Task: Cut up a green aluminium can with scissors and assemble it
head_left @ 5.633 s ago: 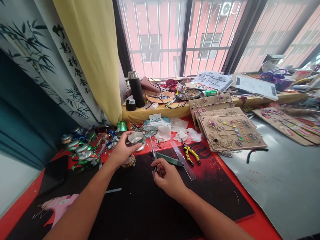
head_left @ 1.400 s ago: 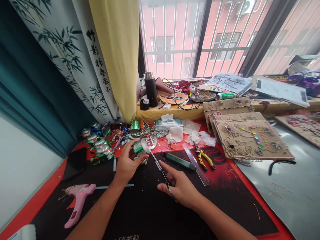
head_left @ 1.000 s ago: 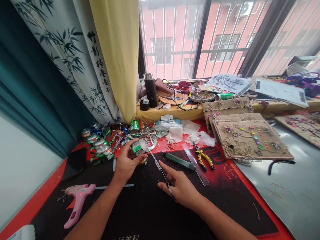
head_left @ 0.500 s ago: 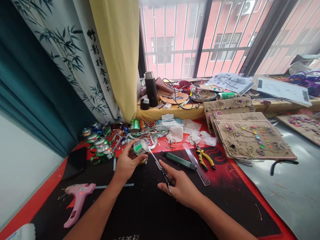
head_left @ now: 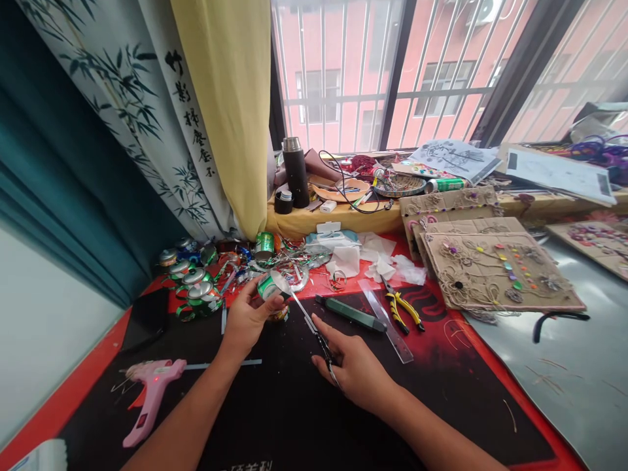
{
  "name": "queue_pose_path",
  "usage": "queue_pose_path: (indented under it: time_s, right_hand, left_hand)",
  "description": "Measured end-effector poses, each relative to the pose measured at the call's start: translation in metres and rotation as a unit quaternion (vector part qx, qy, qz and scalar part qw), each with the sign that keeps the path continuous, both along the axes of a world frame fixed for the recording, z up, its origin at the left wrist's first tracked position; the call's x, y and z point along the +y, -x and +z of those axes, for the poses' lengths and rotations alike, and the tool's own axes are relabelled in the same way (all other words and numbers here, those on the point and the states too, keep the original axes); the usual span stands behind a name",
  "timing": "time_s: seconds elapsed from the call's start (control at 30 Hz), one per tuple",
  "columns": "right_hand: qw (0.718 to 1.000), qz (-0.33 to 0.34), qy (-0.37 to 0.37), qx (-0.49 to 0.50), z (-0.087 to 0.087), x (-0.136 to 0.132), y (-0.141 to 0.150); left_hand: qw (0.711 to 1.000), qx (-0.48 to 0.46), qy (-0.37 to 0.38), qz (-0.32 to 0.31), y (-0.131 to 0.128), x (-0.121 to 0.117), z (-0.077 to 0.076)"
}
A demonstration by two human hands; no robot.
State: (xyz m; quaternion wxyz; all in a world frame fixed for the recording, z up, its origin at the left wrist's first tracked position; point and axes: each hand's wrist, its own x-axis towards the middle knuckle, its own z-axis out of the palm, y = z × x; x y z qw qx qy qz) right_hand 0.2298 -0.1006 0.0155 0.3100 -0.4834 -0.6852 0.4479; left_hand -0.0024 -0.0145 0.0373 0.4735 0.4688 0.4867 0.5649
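Cut green can (head_left: 273, 286) — tilted above the black mat (head_left: 275, 405), gripped in my left hand (head_left: 249, 320) | scissors (head_left: 316, 332) — in my right hand (head_left: 350, 363), blades at the can's rim | green cutter (head_left: 350, 314), ruler (head_left: 386, 322) and yellow-black pliers (head_left: 403, 310) lie beyond, to the right | pink glue gun (head_left: 156, 386) lies left.

Near the left edge of the red-covered worktop (head_left: 69, 396), on the black flat mat (head_left: 275, 418): pink plastic glue gun (head_left: 156, 386). Towards the far left corner: green-and-silver cut metal cans (head_left: 201, 291). Right of these: tangled silvery metal scraps (head_left: 294, 257), then crumpled white tissues (head_left: 344, 261). Before the tissues, left to right: long green plastic-handled tool (head_left: 350, 314), clear flat plastic ruler (head_left: 392, 330), yellow-and-black metal pliers (head_left: 411, 313). Behind, on the yellow cloth-covered sill (head_left: 333, 221): black cylindrical metal flask (head_left: 294, 173). Before the scraps, in the left hand (head_left: 248, 320): short green-and-silver metal can (head_left: 267, 288); in the right hand (head_left: 353, 369): slim silvery metal scissors (head_left: 310, 324).
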Motion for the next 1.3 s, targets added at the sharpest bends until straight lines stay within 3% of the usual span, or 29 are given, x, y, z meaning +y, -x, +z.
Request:
queue_pose_path:
  time_s: [0.57,0.83,1.3]
  right_hand:
    - [1.0,0.01,-0.013,-0.02,0.0025,-0.0007,0.0005]
    - [0.999,0.013,-0.011,-0.033,0.002,-0.0023,0.0021]
    - [0.999,0.004,-0.005,-0.045,0.0075,-0.0062,0.0059]
  left_hand:
    - [1.0,-0.025,0.014,0.008,-0.0031,-0.0043,0.0095]
    - [1.0,-0.021,0.02,-0.001,0.0035,-0.0005,0.0012]
    - [1.0,0.012,0.029,-0.001,0.0011,-0.0022,0.0059]
